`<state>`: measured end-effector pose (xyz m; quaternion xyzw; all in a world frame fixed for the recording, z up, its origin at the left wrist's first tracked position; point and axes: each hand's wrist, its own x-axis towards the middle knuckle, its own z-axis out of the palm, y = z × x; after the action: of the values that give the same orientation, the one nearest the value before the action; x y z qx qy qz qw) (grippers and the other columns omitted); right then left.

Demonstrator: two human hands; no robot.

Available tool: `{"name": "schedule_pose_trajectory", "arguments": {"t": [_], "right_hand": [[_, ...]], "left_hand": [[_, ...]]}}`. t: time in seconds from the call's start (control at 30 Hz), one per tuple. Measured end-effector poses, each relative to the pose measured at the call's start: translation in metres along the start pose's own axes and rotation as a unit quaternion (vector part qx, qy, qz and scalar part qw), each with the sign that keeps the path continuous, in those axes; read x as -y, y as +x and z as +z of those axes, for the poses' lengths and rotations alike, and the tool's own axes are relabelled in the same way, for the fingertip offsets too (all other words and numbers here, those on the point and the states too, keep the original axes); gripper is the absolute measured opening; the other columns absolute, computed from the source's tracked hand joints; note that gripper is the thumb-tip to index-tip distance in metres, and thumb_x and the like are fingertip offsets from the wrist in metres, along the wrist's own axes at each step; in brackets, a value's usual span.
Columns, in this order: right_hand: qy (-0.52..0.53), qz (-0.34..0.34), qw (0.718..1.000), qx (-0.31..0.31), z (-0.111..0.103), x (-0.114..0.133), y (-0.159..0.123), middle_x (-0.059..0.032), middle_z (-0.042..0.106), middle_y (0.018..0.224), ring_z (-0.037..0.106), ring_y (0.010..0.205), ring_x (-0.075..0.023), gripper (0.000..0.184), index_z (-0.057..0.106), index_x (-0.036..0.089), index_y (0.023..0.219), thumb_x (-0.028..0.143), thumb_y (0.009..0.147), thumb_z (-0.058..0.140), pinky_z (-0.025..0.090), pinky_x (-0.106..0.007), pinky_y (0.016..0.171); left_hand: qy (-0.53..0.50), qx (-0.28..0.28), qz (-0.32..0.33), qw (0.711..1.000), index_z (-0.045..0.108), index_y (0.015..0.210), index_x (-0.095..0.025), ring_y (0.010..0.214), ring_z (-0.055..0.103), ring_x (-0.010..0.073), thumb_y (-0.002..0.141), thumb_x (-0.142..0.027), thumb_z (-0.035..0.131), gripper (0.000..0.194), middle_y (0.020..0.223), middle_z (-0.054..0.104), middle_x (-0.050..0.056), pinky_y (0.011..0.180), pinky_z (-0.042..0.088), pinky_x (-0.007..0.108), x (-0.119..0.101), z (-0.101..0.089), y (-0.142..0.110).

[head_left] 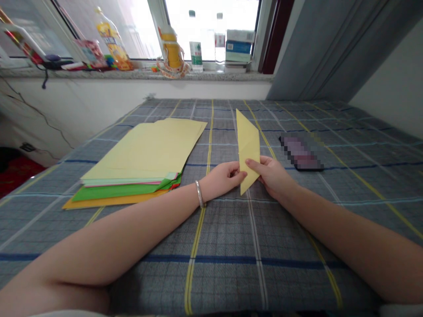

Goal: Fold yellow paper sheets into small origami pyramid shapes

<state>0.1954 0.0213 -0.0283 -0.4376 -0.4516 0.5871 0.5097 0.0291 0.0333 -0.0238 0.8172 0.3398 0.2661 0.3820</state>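
Left hand: our left hand closes narrowly on the left edge of the folded yellow paper, with a metal bangle on the wrist.
Right hand: our right hand grips the paper's right edge, its fingers lying across the fold.
Paper: a long kite shape, held between our hands near the middle of the checked bed sheet, one tip toward the window.
Left of our hands: a stack of coloured paper sheets, yellow on top.
Right of our hands: a pixelated dark rectangular object on the sheet.
Far edge: bottles and packets stand on the windowsill.
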Motion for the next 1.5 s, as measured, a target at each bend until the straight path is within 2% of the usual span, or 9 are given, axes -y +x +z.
{"name": "schedule_pose_trajectory", "arguments": {"t": [0.2,0.47,0.63,0.77,0.87,0.97,1.27,1.4,1.5], "right_hand": [[0.006,-0.009,1.000,-0.020,0.000,0.003,0.000,-0.0042,0.073,0.081,0.064,0.071,-0.0167,0.034,0.070,0.019,0.081,0.043,0.059,0.081,0.051,-0.031,0.071],[0.000,-0.019,0.999,-0.037,-0.002,0.002,0.003,-0.0044,0.071,0.080,0.063,0.071,-0.0175,0.038,0.068,0.019,0.082,0.047,0.059,0.080,0.050,-0.032,0.068],[0.001,-0.022,0.999,-0.024,-0.004,0.005,0.003,-0.0039,0.071,0.079,0.065,0.074,-0.0186,0.038,0.067,0.021,0.083,0.049,0.060,0.079,0.052,-0.033,0.072],[-0.003,0.008,0.998,0.064,-0.002,0.004,0.001,-0.0045,0.071,0.073,0.066,0.067,-0.0198,0.039,0.064,0.020,0.086,0.050,0.066,0.076,0.053,-0.036,0.071],[-0.020,0.008,0.999,0.041,0.000,0.001,0.000,-0.0041,0.072,0.084,0.067,0.075,-0.0195,0.047,0.056,0.022,0.104,0.045,0.069,0.076,0.054,-0.035,0.073],[-0.037,-0.005,0.999,-0.027,0.001,0.000,0.001,-0.0073,0.068,0.109,0.065,0.097,-0.0203,0.046,0.052,0.024,0.111,0.046,0.075,0.071,0.054,-0.034,0.080],[-0.096,-0.022,0.994,-0.054,-0.012,-0.004,0.011,-0.0085,0.053,0.136,0.055,0.120,-0.0231,0.041,0.050,0.025,0.121,0.036,0.083,0.057,0.045,-0.040,0.101],[-0.237,-0.104,0.961,-0.097,-0.024,0.001,0.011,-0.0105,0.049,0.137,0.056,0.113,-0.0240,0.043,0.051,0.025,0.125,0.040,0.085,0.052,0.048,-0.043,0.094],[-0.383,-0.264,0.879,-0.105,-0.027,0.014,0.000,-0.0104,0.054,0.121,0.058,0.095,-0.0221,0.035,0.059,0.024,0.113,0.045,0.085,0.051,0.053,-0.039,0.075]], "left_hand": [[0.050,0.051,-0.020,0.997,0.053,0.061,-0.017,0.049,0.044,0.0091,0.086,-0.034,0.050,0.031,0.054,0.053,-0.003,0.050,0.030,0.023,-0.001,-0.003,-0.002],[0.176,0.071,0.070,0.979,0.045,0.055,-0.018,0.054,0.042,0.0105,0.082,-0.031,0.053,0.031,0.054,0.049,-0.004,0.060,0.031,0.026,0.000,-0.004,0.000],[0.104,0.068,0.047,0.991,0.048,0.059,-0.018,0.055,0.042,0.0112,0.087,-0.036,0.047,0.033,0.055,0.048,-0.003,0.060,0.034,0.026,0.001,-0.005,-0.001],[-0.077,0.008,0.012,0.997,0.051,0.071,-0.018,0.062,0.048,0.0131,0.095,-0.043,0.033,0.038,0.066,0.052,0.000,0.062,0.039,0.027,0.005,-0.003,0.001],[-0.132,-0.042,-0.002,0.990,0.050,0.083,-0.019,0.061,0.047,0.0131,0.094,-0.043,0.036,0.030,0.067,0.050,-0.001,0.059,0.039,0.027,0.010,-0.001,0.002],[-0.092,-0.094,-0.030,0.991,0.047,0.079,-0.019,0.060,0.045,0.0124,0.093,-0.039,0.042,0.025,0.066,0.048,-0.003,0.056,0.036,0.025,0.011,-0.001,0.002],[-0.016,-0.165,-0.078,0.983,0.043,0.074,-0.019,0.058,0.040,0.0101,0.087,-0.023,0.051,0.015,0.063,0.044,-0.006,0.057,0.032,0.024,0.008,-0.006,0.002],[-0.074,-0.185,-0.054,0.978,0.044,0.091,-0.020,0.055,0.040,0.0097,0.085,-0.019,0.051,0.009,0.061,0.042,-0.008,0.055,0.032,0.023,0.014,-0.005,0.003],[-0.088,-0.190,-0.050,0.977,0.045,0.095,-0.020,0.053,0.040,0.0097,0.084,-0.015,0.050,0.013,0.059,0.042,-0.008,0.055,0.032,0.023,0.014,-0.006,0.003]]}}
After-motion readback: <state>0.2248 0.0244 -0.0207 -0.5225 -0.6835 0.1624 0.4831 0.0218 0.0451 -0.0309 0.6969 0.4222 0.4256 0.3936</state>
